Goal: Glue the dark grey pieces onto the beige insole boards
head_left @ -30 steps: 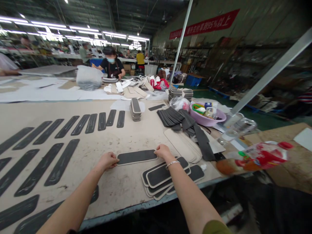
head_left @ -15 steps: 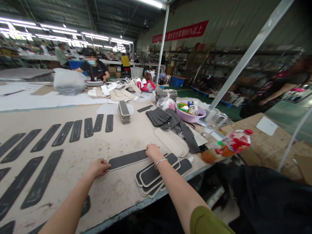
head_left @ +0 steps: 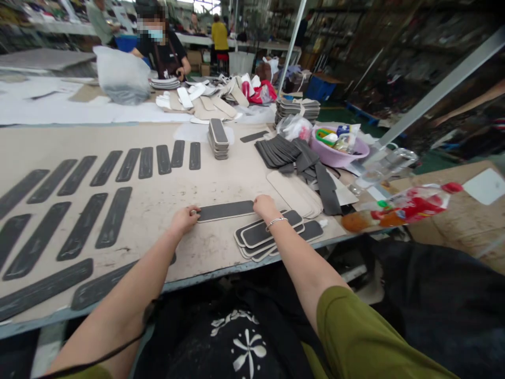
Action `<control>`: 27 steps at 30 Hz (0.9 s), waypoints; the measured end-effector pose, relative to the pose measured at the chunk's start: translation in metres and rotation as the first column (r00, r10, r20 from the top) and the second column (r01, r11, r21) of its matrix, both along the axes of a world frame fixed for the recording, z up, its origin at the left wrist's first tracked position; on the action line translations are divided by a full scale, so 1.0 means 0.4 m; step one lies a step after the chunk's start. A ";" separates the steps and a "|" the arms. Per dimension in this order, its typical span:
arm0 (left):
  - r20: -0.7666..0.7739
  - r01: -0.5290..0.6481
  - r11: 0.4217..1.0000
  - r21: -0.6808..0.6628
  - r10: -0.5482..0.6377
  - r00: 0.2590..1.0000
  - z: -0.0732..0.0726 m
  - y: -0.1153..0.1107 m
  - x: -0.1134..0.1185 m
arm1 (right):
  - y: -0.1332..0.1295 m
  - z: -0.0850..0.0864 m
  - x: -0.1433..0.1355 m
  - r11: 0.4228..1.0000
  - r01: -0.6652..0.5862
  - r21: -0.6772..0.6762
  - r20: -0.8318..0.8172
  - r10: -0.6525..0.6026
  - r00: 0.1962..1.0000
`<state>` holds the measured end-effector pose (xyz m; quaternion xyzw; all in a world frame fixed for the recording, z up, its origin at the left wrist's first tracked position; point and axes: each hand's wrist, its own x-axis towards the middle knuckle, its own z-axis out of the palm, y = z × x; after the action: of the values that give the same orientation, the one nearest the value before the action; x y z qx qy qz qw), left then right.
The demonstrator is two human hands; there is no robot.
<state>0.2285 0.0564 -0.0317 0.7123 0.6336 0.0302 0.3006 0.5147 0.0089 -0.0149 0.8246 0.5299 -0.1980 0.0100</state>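
Observation:
Between my two hands lies a long dark grey strip (head_left: pixel 225 211) on a beige backing whose pale edge shows along the near side. My left hand (head_left: pixel 184 219) has its thumb and fingers closed at the strip's left end. At the right end my right hand (head_left: pixel 266 207), with a bracelet at the wrist, is closed on the other corner; its fingertips are partly hidden. Below my right wrist sits an overlapping pile of dark, round-ended pieces with beige borders (head_left: pixel 258 231). Beyond it are plain beige backing pieces (head_left: pixel 294 192) and a fanned heap of dark strips (head_left: pixel 278 152).
Rows of dark strips with shiny smears (head_left: pixel 114 217) cover the table's left side. A neat stack (head_left: pixel 218 138) stands farther back. To the right are a pink basin (head_left: pixel 339 155), a red-labelled bottle (head_left: pixel 418 202) and a metal post (head_left: pixel 442 89). A co-worker (head_left: pixel 161 47) sits across the table.
My view has tilted downward, so the table appears higher and my lap shows. Both hands stay at the ends of the strip, which now lies more level in the view.

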 end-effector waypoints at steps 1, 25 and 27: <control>-0.004 0.000 1.000 0.003 0.000 1.000 0.002 -0.001 0.001 | -0.007 0.011 -0.004 1.000 0.014 0.016 0.014 -0.014 1.000; -0.077 -0.003 0.999 0.043 0.007 0.997 0.012 0.014 0.001 | -0.034 -0.058 -0.038 0.980 -0.092 0.175 -0.094 0.109 0.990; -0.084 -0.047 0.997 0.061 0.052 0.995 0.011 0.012 0.003 | -0.037 -0.058 -0.049 0.975 -0.045 0.216 -0.070 0.061 0.996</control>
<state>0.2296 0.0611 -0.0273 0.7055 0.6622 0.0258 0.2513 0.4950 -0.0057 -0.0381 0.7983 0.5699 -0.1708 -0.0937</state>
